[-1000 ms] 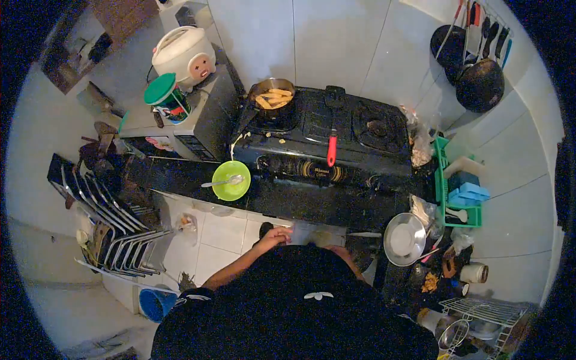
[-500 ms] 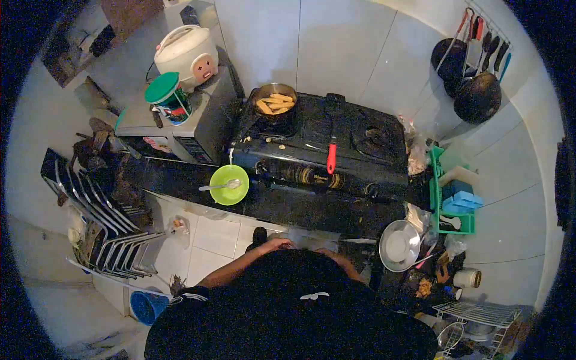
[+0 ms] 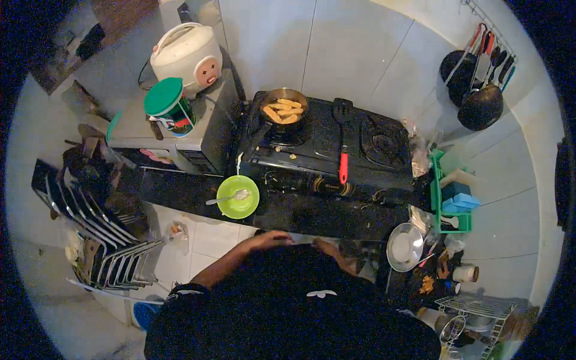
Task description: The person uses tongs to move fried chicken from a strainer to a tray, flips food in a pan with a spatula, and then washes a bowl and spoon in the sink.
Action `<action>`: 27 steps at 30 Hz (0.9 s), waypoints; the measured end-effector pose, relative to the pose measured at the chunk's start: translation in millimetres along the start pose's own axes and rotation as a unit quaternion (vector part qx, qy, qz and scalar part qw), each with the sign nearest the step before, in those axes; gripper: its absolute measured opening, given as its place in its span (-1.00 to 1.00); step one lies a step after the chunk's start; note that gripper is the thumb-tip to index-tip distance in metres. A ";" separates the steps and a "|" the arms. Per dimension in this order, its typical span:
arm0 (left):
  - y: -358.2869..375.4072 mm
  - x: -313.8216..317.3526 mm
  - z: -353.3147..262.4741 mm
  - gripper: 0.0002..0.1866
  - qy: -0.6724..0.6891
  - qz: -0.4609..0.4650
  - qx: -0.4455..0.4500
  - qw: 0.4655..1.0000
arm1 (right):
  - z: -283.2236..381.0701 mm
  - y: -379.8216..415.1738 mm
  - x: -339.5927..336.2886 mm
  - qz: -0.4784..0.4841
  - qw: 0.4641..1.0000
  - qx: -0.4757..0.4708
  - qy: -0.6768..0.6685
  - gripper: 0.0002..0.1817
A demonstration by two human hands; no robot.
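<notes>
My left hand (image 3: 273, 240) is in front of my belly, just short of the counter edge, with its fingers stretched toward the right and nothing visible in them. Across from it, my right hand (image 3: 326, 246) is partly covered by my dark shirt, so its fingers do not show clearly. Nearest to the hands, a green bowl (image 3: 231, 207) with a spoon (image 3: 226, 197) in it rests on the counter. Beyond, a pan (image 3: 293, 94) of yellow sticks of food (image 3: 281, 113) sits on the left burner. A red-handled spatula (image 3: 343, 168) lies across the stove (image 3: 315, 129).
A rice cooker (image 3: 183, 54) and a green-lidded tub (image 3: 164, 99) stand on the microwave (image 3: 141, 132) at left. Right of me are a metal plate (image 3: 404, 247), a green rack (image 3: 437, 198) and a wire rack (image 3: 480, 306). Stacked metal-legged chairs (image 3: 96, 210) stand at far left.
The view has shifted slightly, so the stove and bowl appear lower and further right. Both hands remain in front of my belly, with the right hand showing a little more.
</notes>
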State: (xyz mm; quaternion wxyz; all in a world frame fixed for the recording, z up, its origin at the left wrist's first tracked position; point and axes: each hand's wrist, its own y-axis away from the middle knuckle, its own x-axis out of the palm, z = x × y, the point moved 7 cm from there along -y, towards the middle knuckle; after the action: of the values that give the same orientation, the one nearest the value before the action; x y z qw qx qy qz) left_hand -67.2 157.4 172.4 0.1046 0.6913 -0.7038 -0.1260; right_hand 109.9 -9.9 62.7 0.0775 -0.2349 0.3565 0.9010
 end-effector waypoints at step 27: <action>90.3 -81.1 9.4 -0.74 -0.242 -0.084 0.250 0.934 | -1.2 44.0 38.0 0.027 0.998 -0.053 -0.014 -0.42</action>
State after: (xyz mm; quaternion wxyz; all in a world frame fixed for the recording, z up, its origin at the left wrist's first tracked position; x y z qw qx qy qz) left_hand -153.9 239.9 194.7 -0.2559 0.7006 -0.6556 -0.1178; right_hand 63.4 -44.1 70.4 0.0457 -0.2168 0.3133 0.9234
